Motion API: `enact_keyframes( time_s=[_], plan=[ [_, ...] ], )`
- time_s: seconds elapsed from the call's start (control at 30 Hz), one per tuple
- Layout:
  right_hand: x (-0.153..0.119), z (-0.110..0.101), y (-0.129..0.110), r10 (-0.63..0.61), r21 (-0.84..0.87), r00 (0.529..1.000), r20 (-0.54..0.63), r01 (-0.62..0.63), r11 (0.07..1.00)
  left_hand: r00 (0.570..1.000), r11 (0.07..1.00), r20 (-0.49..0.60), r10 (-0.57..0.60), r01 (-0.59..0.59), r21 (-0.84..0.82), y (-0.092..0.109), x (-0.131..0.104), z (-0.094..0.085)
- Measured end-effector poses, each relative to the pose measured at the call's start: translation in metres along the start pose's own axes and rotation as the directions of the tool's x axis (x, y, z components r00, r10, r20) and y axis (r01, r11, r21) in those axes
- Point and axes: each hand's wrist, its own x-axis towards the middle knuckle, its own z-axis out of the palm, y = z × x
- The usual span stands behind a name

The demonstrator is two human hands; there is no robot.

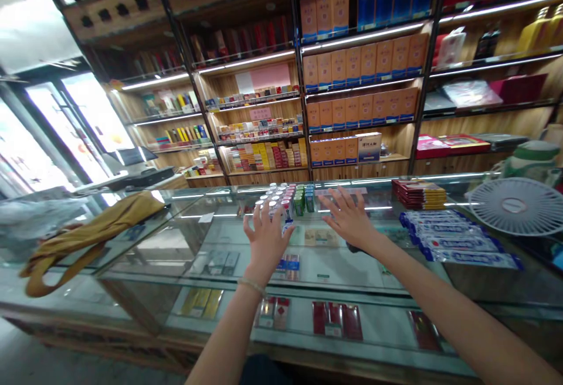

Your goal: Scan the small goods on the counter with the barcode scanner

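Note:
Both my hands reach out over a glass display counter [229, 279], palms down. My left hand [266, 241] has its fingers spread just in front of a group of small white-topped containers [273, 188]. My right hand [347, 218] is likewise spread, to the right of some small green packs [299, 199] and blue packs [309, 197]. I see nothing held in either hand. Whether the fingertips touch the glass or the nearest containers, I cannot tell. A beaded bracelet [251, 285] circles my left wrist.
Blue-and-white packets [453, 238] lie fanned on the right, near stacked red and yellow packets [417, 194] and a white round fan [514, 206]. A mustard bag [97, 227] lies on the left counter. Shelves with orange boxes [360, 62] stand behind. Flat packs [336, 319] sit under the glass.

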Motion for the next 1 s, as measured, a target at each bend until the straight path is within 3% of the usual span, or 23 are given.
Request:
enact_keyframes(
  time_s=[0.17,0.37,0.67,1.0],
  plan=[
    [0.011,0.008,-0.021,-0.053,0.028,0.999,0.014,0.052,0.998,0.996,0.998,0.07,-0.049,0.045,0.047,-0.019,-0.012,0.01],
    [0.019,0.019,-0.042,-0.095,0.047,0.995,0.011,0.094,0.994,0.978,0.996,0.202,-0.053,0.037,0.083,-0.023,-0.029,0.02],
    [0.018,0.03,-0.051,-0.148,0.065,0.989,0.011,0.147,0.987,0.968,0.997,0.249,-0.029,0.009,0.081,-0.018,-0.039,0.018],
    [0.02,0.057,-0.059,-0.226,0.073,0.962,0.155,0.217,0.973,0.947,0.999,0.32,-0.037,0.026,0.038,-0.043,-0.038,0.014]
  ],
)
